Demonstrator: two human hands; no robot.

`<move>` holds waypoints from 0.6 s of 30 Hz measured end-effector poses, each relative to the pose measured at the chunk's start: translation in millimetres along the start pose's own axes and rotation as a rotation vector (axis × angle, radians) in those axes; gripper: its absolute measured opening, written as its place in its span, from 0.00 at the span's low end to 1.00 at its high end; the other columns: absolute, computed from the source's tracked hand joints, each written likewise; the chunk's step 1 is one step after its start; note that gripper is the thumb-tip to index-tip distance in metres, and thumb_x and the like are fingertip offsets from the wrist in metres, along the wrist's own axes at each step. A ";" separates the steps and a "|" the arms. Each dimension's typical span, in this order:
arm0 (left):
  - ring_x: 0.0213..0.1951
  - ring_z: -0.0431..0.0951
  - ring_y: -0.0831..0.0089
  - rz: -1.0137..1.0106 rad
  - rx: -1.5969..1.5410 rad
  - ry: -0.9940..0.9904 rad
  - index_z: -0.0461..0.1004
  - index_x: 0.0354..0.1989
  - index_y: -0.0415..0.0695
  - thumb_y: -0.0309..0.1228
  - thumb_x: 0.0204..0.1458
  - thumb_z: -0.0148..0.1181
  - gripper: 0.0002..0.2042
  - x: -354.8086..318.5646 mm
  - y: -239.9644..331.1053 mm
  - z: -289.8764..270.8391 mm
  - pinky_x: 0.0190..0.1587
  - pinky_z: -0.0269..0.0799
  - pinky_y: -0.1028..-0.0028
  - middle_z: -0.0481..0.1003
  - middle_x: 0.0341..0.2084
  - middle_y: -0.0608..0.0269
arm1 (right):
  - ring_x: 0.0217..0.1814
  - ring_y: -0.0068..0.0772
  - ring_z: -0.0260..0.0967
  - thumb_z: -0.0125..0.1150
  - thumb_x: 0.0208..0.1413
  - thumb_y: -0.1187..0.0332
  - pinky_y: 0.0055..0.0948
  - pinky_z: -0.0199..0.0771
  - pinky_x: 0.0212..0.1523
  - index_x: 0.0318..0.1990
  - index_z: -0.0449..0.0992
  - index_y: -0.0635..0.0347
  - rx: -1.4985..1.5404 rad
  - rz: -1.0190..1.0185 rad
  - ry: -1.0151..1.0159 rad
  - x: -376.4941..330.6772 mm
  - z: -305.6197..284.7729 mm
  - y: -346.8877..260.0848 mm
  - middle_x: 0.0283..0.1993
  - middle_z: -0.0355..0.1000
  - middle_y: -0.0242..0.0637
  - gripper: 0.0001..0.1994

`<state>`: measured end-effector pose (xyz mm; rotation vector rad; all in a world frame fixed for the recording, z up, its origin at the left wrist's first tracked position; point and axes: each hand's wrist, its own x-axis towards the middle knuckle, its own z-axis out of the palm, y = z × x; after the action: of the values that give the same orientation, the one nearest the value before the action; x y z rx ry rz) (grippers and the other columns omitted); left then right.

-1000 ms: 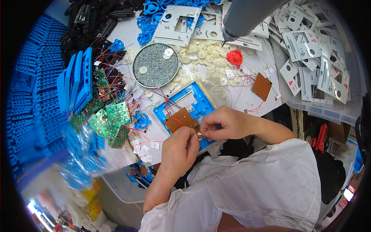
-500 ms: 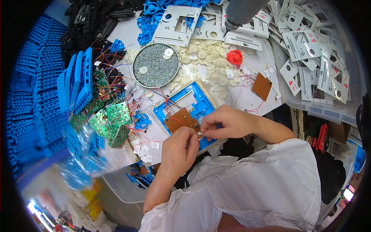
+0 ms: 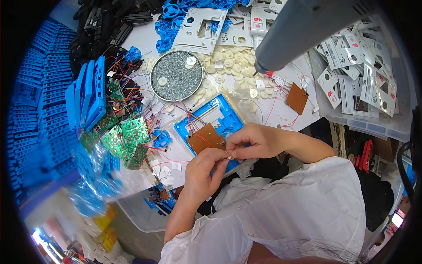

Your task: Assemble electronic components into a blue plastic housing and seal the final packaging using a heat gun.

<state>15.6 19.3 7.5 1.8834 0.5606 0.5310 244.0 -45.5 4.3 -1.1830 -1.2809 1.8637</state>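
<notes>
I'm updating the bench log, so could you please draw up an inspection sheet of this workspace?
Surface: white tabletop, largely covered.
Job's things: brown board over blue casing; small piece, unidentifiable.
Clutter: round dish, pale discs, green boards.
Hands: left hand and right hand appear to pinch the piece.
Cables: red wires on the brown board; black cable far right.
Surroundings: clear bin of white panels at right; grey tool overhead.

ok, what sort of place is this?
Probably an electronics assembly workshop: a blue plastic casing with a brown board on it, a heap of green circuit boards, and a round tray full of small metal parts.
</notes>
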 end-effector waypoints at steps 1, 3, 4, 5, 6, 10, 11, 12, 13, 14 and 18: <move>0.30 0.77 0.71 -0.046 -0.028 -0.001 0.77 0.39 0.38 0.17 0.55 0.62 0.06 -1.2 0.8 0.1 0.33 0.72 0.76 0.78 0.32 0.59 | 0.26 0.15 0.68 0.60 0.64 0.67 0.21 0.67 0.28 0.38 0.77 0.64 -0.012 -0.003 0.001 -0.1 0.1 0.1 0.27 0.75 0.31 0.08; 0.31 0.77 0.73 -0.092 -0.040 -0.004 0.77 0.39 0.38 0.17 0.55 0.62 0.05 -2.6 1.4 -0.1 0.34 0.72 0.77 0.77 0.32 0.60 | 0.26 0.16 0.69 0.60 0.64 0.67 0.21 0.67 0.28 0.38 0.77 0.63 -0.036 -0.008 0.004 -0.2 0.5 0.2 0.27 0.75 0.30 0.08; 0.31 0.77 0.74 -0.115 -0.046 -0.005 0.77 0.39 0.38 0.17 0.55 0.62 0.05 -3.0 1.5 -0.2 0.34 0.72 0.78 0.77 0.32 0.60 | 0.26 0.16 0.69 0.60 0.65 0.67 0.22 0.67 0.28 0.38 0.77 0.62 -0.051 -0.015 0.009 -0.3 0.3 -0.4 0.27 0.75 0.30 0.07; 0.31 0.78 0.72 -0.121 -0.049 0.003 0.77 0.39 0.38 0.17 0.55 0.62 0.06 -3.0 1.7 0.3 0.34 0.72 0.76 0.78 0.32 0.59 | 0.26 0.17 0.69 0.60 0.65 0.67 0.22 0.67 0.28 0.38 0.77 0.62 -0.067 -0.022 0.013 -0.6 -0.2 -1.6 0.26 0.75 0.30 0.07; 0.31 0.78 0.69 -0.126 -0.051 0.012 0.77 0.39 0.39 0.17 0.55 0.62 0.06 -3.1 1.9 1.4 0.33 0.73 0.75 0.78 0.33 0.58 | 0.26 0.17 0.69 0.60 0.65 0.67 0.22 0.67 0.28 0.38 0.77 0.62 -0.083 -0.030 0.017 -0.8 -0.5 -2.3 0.26 0.75 0.29 0.07; 0.30 0.79 0.70 -0.170 -0.101 0.050 0.77 0.39 0.39 0.18 0.55 0.63 0.05 -6.8 -5.2 5.0 0.33 0.74 0.75 0.78 0.32 0.58 | 0.26 0.26 0.73 0.63 0.60 0.69 0.27 0.70 0.30 0.39 0.76 0.61 -0.201 -0.070 0.169 -2.8 4.6 -3.6 0.29 0.77 0.34 0.06; 0.30 0.79 0.71 -0.204 -0.116 0.075 0.77 0.38 0.38 0.19 0.55 0.63 0.04 -8.8 -6.9 6.3 0.33 0.74 0.75 0.78 0.31 0.58 | 0.27 0.29 0.74 0.64 0.58 0.69 0.29 0.71 0.30 0.39 0.76 0.61 -0.303 -0.124 0.280 -4.7 10.3 -5.1 0.30 0.77 0.35 0.06; 0.30 0.79 0.72 -0.239 -0.130 0.101 0.77 0.38 0.38 0.19 0.56 0.63 0.04 -11.2 -7.9 8.0 0.33 0.74 0.75 0.78 0.31 0.58 | 0.27 0.32 0.75 0.65 0.56 0.70 0.30 0.72 0.31 0.39 0.76 0.60 -0.404 -0.179 0.389 -6.5 15.3 -6.5 0.31 0.77 0.36 0.07; 0.29 0.79 0.73 -0.274 -0.144 0.127 0.76 0.38 0.38 0.20 0.56 0.64 0.04 -12.7 -8.5 9.5 0.33 0.74 0.76 0.78 0.31 0.59 | 0.29 0.35 0.75 0.66 0.55 0.70 0.32 0.73 0.31 0.38 0.76 0.60 -0.460 -0.220 0.408 -8.5 19.0 -7.9 0.31 0.76 0.36 0.07; 0.29 0.79 0.74 -0.285 -0.153 0.135 0.76 0.38 0.37 0.20 0.56 0.64 0.04 -13.2 -8.7 10.9 0.33 0.74 0.76 0.78 0.30 0.59 | 0.30 0.38 0.75 0.67 0.53 0.70 0.34 0.73 0.31 0.38 0.76 0.59 -0.516 -0.262 0.428 -10.8 22.2 -9.2 0.32 0.76 0.37 0.08; 0.30 0.80 0.74 -0.295 -0.162 0.128 0.76 0.37 0.37 0.20 0.56 0.64 0.04 -12.5 -5.4 12.7 0.34 0.75 0.76 0.78 0.30 0.59 | 0.33 0.41 0.75 0.70 0.51 0.69 0.37 0.74 0.30 0.36 0.75 0.57 -0.665 -0.427 0.517 -7.6 29.2 1.0 0.31 0.74 0.35 0.09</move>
<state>12.5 4.5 -3.3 1.5867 0.8383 0.4879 221.1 -64.3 10.2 -1.4387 -1.7117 0.7622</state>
